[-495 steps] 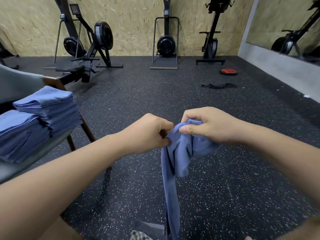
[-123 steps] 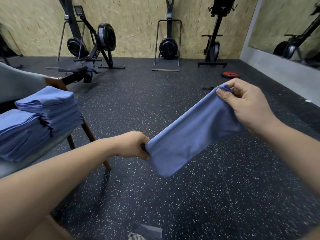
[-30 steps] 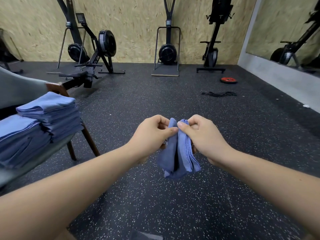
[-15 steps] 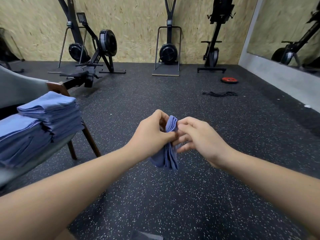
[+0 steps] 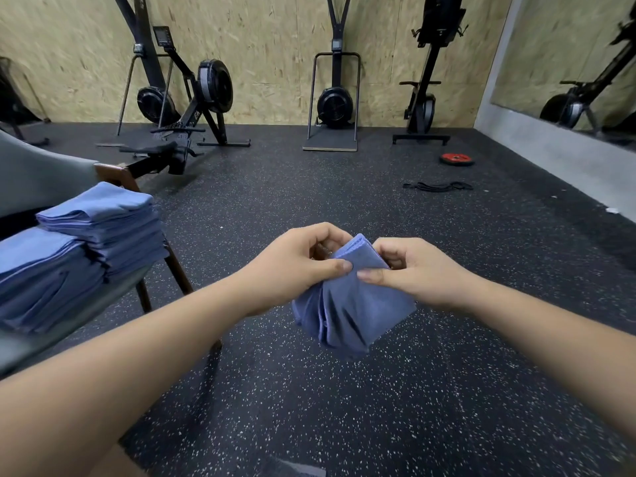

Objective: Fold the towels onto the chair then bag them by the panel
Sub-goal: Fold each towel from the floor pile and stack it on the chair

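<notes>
Blue cloth is between your two hands: the folded towel hangs in the air in front of you, above the black speckled floor, and it touches nothing else. Your left hand grips its upper edge from the left, with the thumb pressed on the near face and the fingers curled behind. Your right hand pinches the same edge from the right, thumb in front and fingers curled at the back. The two thumbs nearly meet on the cloth. Below the hands the towel falls in several layers.

At your left stands the chair, with a grey seat and a brown wooden frame. On the seat lie two stacks of folded blue towels. The farther stack rises higher, and the nearer stack lies against it. The towel in your hands is well apart from both.

Far in front, black exercise machines stand along the wall of wood chipboard. A red weight plate and a black band lie on the floor at the right, near each other.
</notes>
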Demonstrator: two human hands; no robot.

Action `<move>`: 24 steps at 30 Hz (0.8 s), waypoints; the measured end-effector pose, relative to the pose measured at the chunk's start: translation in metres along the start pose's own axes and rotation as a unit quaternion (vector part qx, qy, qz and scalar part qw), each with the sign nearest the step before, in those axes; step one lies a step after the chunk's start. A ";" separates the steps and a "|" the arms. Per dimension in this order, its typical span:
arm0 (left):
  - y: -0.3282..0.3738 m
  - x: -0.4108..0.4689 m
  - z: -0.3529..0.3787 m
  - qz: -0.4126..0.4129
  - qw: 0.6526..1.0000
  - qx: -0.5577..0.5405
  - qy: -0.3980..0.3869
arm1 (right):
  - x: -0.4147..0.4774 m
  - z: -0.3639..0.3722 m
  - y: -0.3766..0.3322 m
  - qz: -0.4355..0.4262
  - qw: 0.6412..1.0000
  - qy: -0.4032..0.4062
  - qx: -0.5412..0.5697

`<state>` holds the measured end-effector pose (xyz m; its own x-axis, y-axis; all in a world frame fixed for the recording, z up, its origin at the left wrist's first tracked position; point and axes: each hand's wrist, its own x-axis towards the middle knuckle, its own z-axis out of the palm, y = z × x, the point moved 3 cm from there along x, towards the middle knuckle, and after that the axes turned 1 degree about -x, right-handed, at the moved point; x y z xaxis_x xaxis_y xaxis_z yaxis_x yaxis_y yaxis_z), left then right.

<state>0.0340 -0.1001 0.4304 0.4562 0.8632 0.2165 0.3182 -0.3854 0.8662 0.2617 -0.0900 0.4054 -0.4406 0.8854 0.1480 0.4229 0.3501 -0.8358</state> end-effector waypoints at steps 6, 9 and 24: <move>-0.012 0.000 -0.005 -0.044 0.993 0.098 -0.046 | 0.000 -0.011 -0.014 -0.053 0.991 0.077 -0.092; -0.021 0.003 -0.016 -0.077 0.992 0.085 -0.061 | -0.001 -0.023 -0.013 -0.050 0.986 0.113 -0.116; -0.014 0.004 -0.001 0.057 0.975 0.197 0.087 | -0.001 -0.020 -0.016 0.115 0.978 0.170 0.046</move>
<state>0.0301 -0.0909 0.4197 0.3699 0.8367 0.4038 0.5837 -0.5475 0.5996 0.2715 -0.0904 0.4289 -0.0469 0.9935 0.1040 0.4005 0.1141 -0.9092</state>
